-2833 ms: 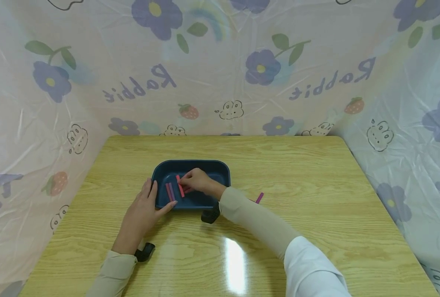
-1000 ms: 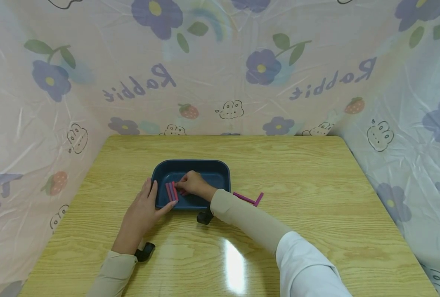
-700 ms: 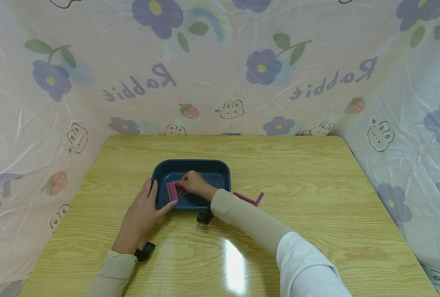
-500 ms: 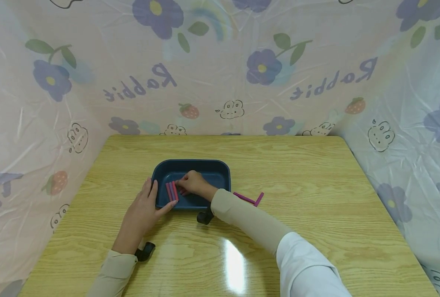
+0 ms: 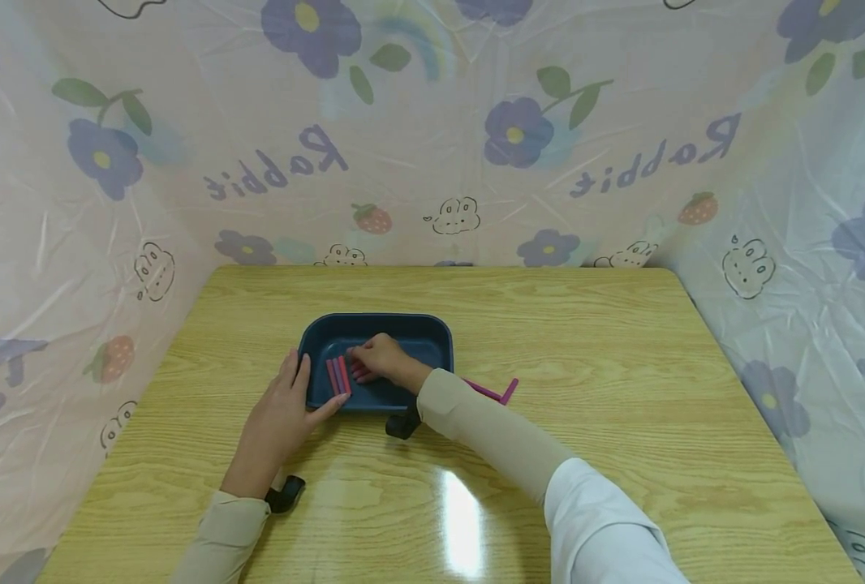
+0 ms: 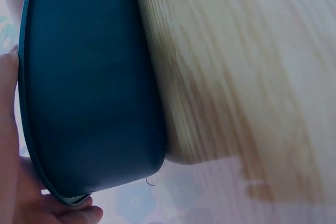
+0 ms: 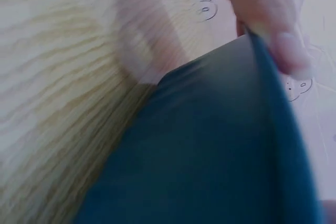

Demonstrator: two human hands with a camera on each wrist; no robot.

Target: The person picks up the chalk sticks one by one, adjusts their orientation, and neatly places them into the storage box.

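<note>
Pink stick [image 5: 345,375] has shifted left beside two darker sticks [image 5: 333,377], making three near the left edge of the tray [image 5: 377,314]; left hand [image 5: 279,410] spread against it, right hand [image 5: 385,358] unclear.

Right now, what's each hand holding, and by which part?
Left hand holds the dark blue tray by its left end's rim. Right hand: cannot tell; any grip is hidden.

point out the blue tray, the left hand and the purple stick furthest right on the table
Blue tray [image 5: 403,326]: head view, on its far inner wall.
Left hand [image 5: 279,412]: head view, on the back of the hand.
Purple stick [image 5: 509,392]: head view, midway along its length.
</note>
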